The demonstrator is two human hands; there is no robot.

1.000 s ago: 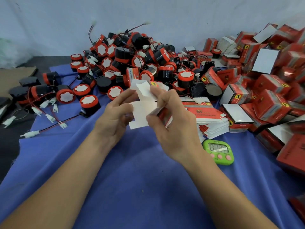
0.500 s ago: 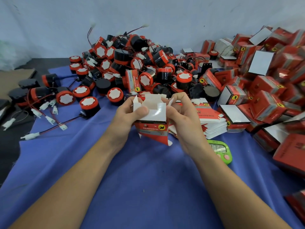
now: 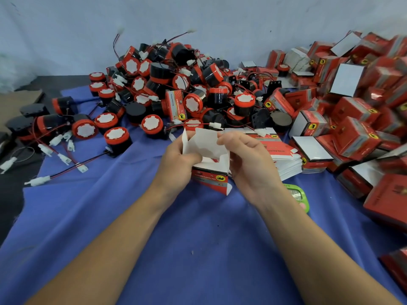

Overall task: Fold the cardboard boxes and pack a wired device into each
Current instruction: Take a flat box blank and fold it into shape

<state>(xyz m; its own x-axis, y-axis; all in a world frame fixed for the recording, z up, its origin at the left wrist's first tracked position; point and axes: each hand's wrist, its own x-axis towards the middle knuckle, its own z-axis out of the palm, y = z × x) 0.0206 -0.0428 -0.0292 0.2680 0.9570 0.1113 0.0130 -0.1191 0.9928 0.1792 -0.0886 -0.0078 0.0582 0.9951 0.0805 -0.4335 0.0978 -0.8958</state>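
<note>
Head view, checked against the preceding second. Then: a nearly flat white blank pinched between both hands. Now: opened into a square tube as the cardboard box (image 3: 209, 175), red printed wall toward the camera, white inside showing, mouth up. Held just above the blue cloth (image 3: 198, 249), in front of the pile of wired devices (image 3: 176, 84) and just left of the stack of flat blanks (image 3: 286, 166).

Left hand (image 3: 176, 164): curled round the left wall, thumb pressed over the rim onto the inner face. Right hand (image 3: 251, 164): curled against the right wall, fingertips (image 3: 226, 138) pinching the tall rear flap at its top edge. Nothing else held in either.

Read as: erecting step done, flap closing in hand. Lower end hidden behind the front wall and the palms, apart from one loose tab poking out at the lower right corner; state of the bottom closure: cannot tell. Confirm that end shut before loading, otherwise risk of a device dropping through. No device in the box yet; nearest ones just beyond it on the cloth. Probably next: a one-handed hold on the box, freeing the other hand for a device and its lead. Finished boxes (image 3: 352, 133) heaped at right; green timer (image 3: 299, 194) partly hidden behind the right wrist.
</note>
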